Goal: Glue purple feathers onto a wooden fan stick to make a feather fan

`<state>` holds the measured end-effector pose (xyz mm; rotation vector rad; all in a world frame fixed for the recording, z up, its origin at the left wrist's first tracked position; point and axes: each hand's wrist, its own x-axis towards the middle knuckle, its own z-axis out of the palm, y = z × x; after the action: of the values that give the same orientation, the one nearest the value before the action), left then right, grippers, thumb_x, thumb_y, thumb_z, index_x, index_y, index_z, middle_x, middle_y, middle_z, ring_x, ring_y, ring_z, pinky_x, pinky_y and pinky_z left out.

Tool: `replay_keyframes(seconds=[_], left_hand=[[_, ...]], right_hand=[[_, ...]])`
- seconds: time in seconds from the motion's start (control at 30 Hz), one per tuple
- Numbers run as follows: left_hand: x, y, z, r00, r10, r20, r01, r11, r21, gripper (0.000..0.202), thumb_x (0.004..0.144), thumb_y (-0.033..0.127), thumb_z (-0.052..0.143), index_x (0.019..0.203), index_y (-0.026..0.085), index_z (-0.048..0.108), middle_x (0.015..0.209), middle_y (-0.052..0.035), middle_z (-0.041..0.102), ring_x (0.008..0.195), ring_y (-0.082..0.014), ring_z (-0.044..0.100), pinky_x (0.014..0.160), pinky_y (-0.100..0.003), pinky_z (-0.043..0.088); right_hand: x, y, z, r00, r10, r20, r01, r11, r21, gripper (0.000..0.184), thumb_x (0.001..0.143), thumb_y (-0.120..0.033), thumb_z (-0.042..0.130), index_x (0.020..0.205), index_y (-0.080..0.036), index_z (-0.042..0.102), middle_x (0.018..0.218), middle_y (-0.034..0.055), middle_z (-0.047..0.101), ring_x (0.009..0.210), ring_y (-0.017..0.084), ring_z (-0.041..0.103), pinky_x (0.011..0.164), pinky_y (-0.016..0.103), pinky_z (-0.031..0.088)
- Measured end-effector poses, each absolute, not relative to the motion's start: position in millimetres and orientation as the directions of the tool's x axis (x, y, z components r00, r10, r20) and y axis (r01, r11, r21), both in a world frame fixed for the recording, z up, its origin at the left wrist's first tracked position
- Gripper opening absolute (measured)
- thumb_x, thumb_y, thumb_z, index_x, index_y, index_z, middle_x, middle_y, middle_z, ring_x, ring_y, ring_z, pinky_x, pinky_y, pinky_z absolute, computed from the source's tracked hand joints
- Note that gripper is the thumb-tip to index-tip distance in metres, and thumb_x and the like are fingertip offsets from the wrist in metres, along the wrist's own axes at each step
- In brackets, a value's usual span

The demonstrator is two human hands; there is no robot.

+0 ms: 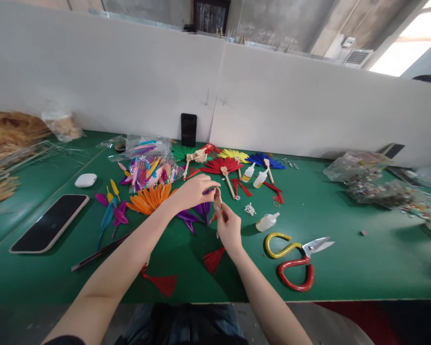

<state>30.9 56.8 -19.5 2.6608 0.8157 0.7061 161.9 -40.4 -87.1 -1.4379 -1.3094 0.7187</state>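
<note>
My right hand (230, 229) grips a small pale wooden fan handle (219, 197) upright above the table. My left hand (197, 192) reaches across to the handle's upper end, thumb and fingertips pinched together; what lies between them is too small to tell. Purple feathers (202, 211) show below the left hand, and I cannot tell whether they are joined to the handle. A red tassel (214, 260) lies under my right hand. Right of the hands are a pile of white beads (250, 209) and a white glue bottle (267, 222). Orange feathers (151, 198) fan out beside my left forearm.
Scissors (297, 261) lie open at right. Behind stand red (222, 166), yellow and blue (265, 160) feather fans and two more glue bottles. Bagged feathers (154, 170), a phone (50, 223) and a white case (85, 180) are left. Bead bags (366, 184) sit far right.
</note>
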Motion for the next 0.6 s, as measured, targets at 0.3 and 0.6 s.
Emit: replay_keyframes(seconds=[0.3,0.6], left_hand=[[31.6,52.8,-15.5,0.724,0.582,0.369,0.478,-0.810,0.340,0.023,0.085,0.024,0.046,0.099,0.020,0.064,0.074,-0.0015,0.056,0.073,-0.0141,0.050,0.069,-0.026,0.042],[46.0,46.0,-24.8,0.762,0.549,0.344,0.582,-0.813,0.010,0.021,0.087,0.018,0.044,0.085,0.012,0.063,0.075,-0.0064,0.059,0.075,-0.0178,0.053,0.071,-0.030,0.042]], right_hand=[[166.5,-41.3,-85.6,0.236,0.946,0.221,0.432,0.102,-0.896,0.033,0.090,-0.037,0.037,0.099,-0.015,0.060,0.056,0.0006,0.058,0.044,0.013,0.046,0.047,0.022,0.036],[170.3,-38.0,-97.8,0.206,0.950,0.233,0.567,0.078,-0.820,0.030,0.091,-0.031,0.031,0.094,-0.017,0.057,0.058,0.0025,0.062,0.043,0.014,0.051,0.046,0.021,0.035]])
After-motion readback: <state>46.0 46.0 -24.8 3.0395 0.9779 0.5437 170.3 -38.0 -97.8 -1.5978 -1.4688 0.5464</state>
